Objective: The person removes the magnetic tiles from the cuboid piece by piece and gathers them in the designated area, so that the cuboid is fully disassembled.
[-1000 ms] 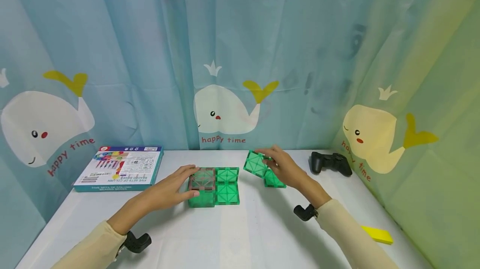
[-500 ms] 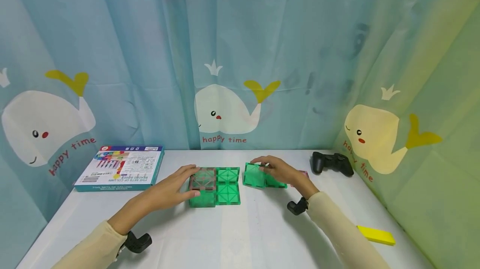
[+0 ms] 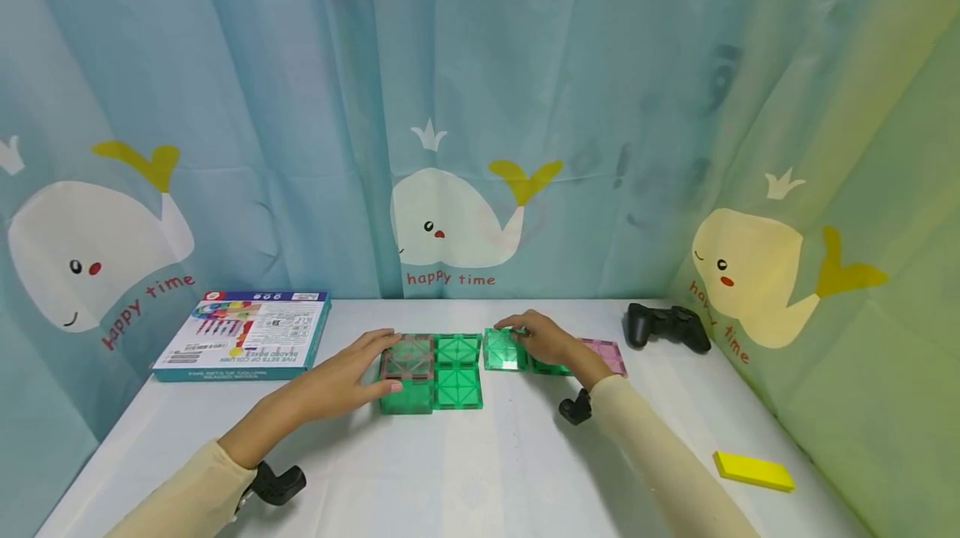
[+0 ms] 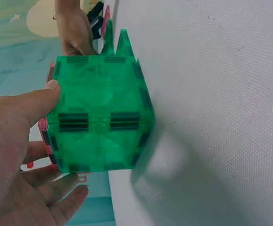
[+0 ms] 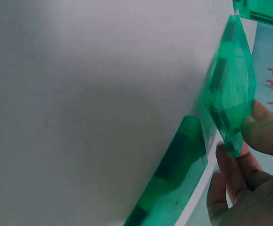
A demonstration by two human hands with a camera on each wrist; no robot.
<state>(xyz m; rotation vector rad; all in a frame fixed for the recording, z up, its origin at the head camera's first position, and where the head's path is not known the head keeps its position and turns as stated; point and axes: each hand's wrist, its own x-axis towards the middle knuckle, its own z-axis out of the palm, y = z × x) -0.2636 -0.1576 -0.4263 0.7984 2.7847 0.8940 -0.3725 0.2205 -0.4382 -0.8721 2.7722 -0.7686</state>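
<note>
My left hand (image 3: 341,379) holds the left side of a block of see-through magnetic tiles, thumb on the near side and fingers on the far side. A reddish tile (image 3: 407,356) tops that block, above a green front tile (image 4: 98,146). More green tiles (image 3: 459,388) adjoin it on the right. Between thumb and fingers, my right hand (image 3: 542,338) pinches a square green magnetic tile (image 5: 233,84), just right of the block with a narrow gap. Another green tile (image 5: 169,179) lies beside it, partly under my right hand in the head view.
A pink tile (image 3: 606,354) lies beyond my right wrist. At the back right sits a black game controller (image 3: 666,327), and a yellow bar (image 3: 753,470) lies near the right edge. A flat printed box (image 3: 243,338) rests at the back left, before the whale-print curtain (image 3: 300,104).
My right hand has lowered the green tile toward the table and turned it square to the block. The right forearm has shifted left, uncovering the pink tile. My left hand stays put.
</note>
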